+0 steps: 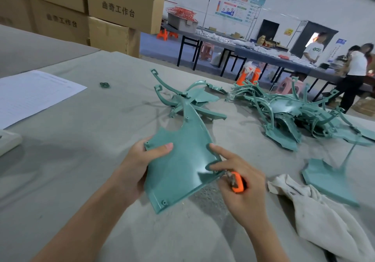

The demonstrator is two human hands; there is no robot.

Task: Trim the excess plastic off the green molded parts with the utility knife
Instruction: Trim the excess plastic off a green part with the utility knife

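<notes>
Crowding the grey table (81, 139) beyond the hands are green molded parts: a smaller heap (188, 101) straight ahead and a bigger tangle (304, 115) to its right. One more green piece (328, 178) lies flat at the right, just beside a crumpled pale cloth (316, 217). A printed sheet (34, 95) lies at the left, with a small green scrap (104, 85) near it.

The held part (180, 166) sits in plain view between the hands, tilted over the table. The left hand (140, 158) grips its left edge, thumb on top. The right hand (243, 188) wraps round the orange utility knife (237, 183), forefinger stretched onto the part's right edge, blade end at its lower right rim.

On a far table a grey crate (182, 25) is heaped with red-orange pieces (180, 11). The contents of the stacked cardboard boxes (121, 3) are hidden.
</notes>
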